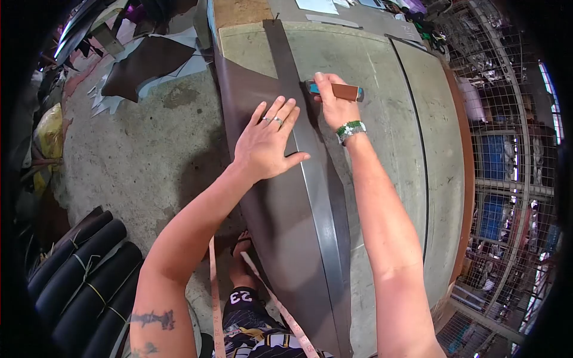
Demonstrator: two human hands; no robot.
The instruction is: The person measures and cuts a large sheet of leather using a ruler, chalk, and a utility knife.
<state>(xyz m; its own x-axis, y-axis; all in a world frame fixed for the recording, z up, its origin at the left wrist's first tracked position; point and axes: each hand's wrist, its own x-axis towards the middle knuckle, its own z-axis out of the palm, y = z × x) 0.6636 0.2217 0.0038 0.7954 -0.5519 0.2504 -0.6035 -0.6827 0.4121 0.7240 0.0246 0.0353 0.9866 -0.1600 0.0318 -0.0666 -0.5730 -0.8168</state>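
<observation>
My left hand (262, 143) presses flat, fingers spread, across a long dark strip (319, 206) and the brown leather-like sheet (268, 221) beneath it. The strip runs lengthwise over the sheet, and its lower part shines grey. To the right of the strip, my right hand (339, 107) is closed around a short tool with a brown grip (346, 91) and teal ends. Its working tip cannot be made out. The brown sheet also shows as a narrow edge along the strip's right side.
A grey-green worktable (388, 161) lies under the sheet. Dark rolls (89, 280) tied with cord lie on the floor at lower left. Dark leather-like scraps (149, 65) lie at upper left. Wire-mesh racks (501, 197) stand on the right. A measuring tape (286, 313) hangs in front of me.
</observation>
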